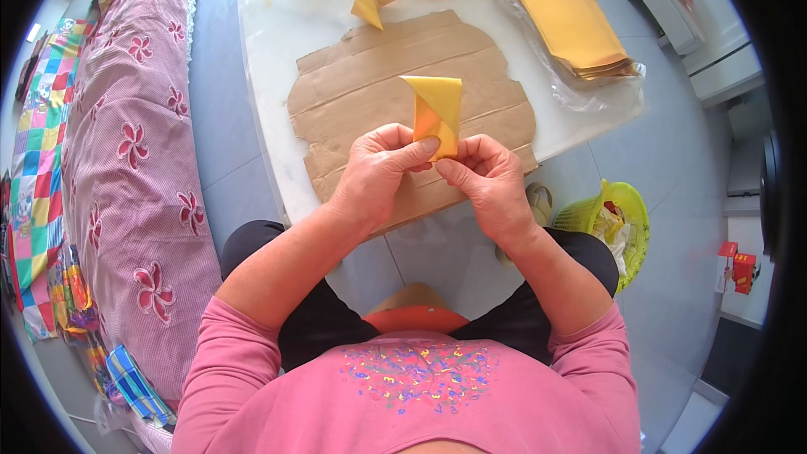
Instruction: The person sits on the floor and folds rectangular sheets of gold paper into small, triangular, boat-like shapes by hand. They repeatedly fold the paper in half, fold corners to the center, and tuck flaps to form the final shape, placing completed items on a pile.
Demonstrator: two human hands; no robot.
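Between my two hands is a sheet of gold foil paper (439,105), folded into a narrow upright strip with a slanting fold across its lower part. My left hand (378,164) pinches its lower left side, thumb on top. At the bottom edge, my right hand (487,181) grips the lower right corner between thumb and fingers. The fingers behind the paper are partly hidden. Beneath lies a flat piece of brown cardboard (345,101) with ragged edges. Beyond the cardboard rests a folded gold paper piece (376,5), with several similar ones behind it.
A stack of gold paper sheets (572,21) lies on clear plastic at the right of the white table (273,17). A yellow-green basket (636,202) with scraps stands on the floor to the right. On the left is a seat with a pink flowered cover (139,185).
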